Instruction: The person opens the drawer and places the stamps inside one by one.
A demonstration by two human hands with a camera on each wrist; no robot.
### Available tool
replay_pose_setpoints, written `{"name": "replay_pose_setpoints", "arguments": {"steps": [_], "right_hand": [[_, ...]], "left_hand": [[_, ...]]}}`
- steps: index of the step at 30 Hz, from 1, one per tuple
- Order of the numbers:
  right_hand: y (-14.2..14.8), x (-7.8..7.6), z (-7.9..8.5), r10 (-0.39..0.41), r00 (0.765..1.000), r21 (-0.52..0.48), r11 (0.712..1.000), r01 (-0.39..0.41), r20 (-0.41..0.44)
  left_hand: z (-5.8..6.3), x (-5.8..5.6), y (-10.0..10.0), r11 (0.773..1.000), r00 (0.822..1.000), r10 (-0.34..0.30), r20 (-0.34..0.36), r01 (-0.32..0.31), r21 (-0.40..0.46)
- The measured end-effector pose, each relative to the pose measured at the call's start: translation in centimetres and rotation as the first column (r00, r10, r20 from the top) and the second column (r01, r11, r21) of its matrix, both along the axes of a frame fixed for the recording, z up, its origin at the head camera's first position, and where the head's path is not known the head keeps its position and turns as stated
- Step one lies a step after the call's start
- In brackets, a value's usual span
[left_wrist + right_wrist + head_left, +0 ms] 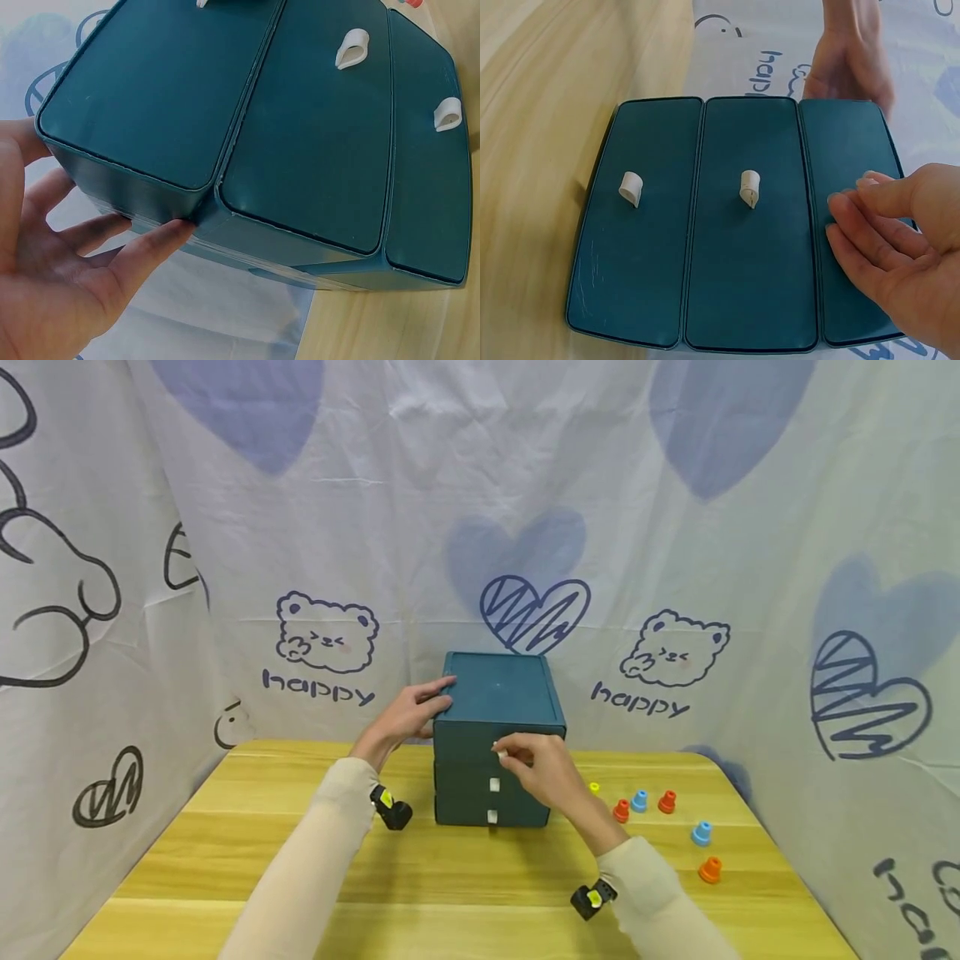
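Observation:
A dark teal drawer box [498, 689] with three stacked drawers stands on the table. White loop pull tabs show on the middle drawer [750, 292] and the bottom drawer [630, 285]. Against the box's left side and top edge rests my left hand [408, 712], its fingers fairly straight; the left wrist view shows fingertips touching the side of the top drawer [150, 90]. At the top drawer's front, my right hand [546, 770] pinches the white pull tab [501, 752] between thumb and fingers. Those fingers mostly hide that tab. All drawers look closed.
Several small cone-shaped pieces lie on the wooden table [225, 860] right of the box, among them a red one [667, 802], a blue one [701, 833] and an orange one [710, 869]. A white printed curtain [420, 568] hangs close behind the box.

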State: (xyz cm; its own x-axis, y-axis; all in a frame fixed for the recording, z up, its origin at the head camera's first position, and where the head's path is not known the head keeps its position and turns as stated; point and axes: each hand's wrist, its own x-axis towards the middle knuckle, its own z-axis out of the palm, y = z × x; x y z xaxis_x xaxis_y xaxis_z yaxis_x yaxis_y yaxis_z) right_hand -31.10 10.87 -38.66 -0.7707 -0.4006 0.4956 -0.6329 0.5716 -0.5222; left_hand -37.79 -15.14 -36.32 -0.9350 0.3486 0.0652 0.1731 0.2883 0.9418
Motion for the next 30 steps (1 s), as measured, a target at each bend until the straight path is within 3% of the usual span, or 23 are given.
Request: {"name": "replay_pose_setpoints", "arguments": {"steps": [14,23,30], "right_hand": [[0.0,0.0,-0.4,-0.012,0.999,-0.022,1.0,0.012,0.036],[0.9,1.0,-1.2,0.068,0.991,-0.104,0.993,-0.056,0.117],[0.8,1.7,-1.8,0.045,0.992,-0.106,0.994,-0.033,0.119]], "left_hand": [[0.1,0.2,0.1,1.0,1.0,0.017,0.007,-0.017,-0.001],[0.0,0.3,0.2,1.0,1.0,0.023,0.001,-0.023,0.002],[0.0,0.3,0.2,1.0,1.0,0.019,-0.001,-0.019,0.01]]}}
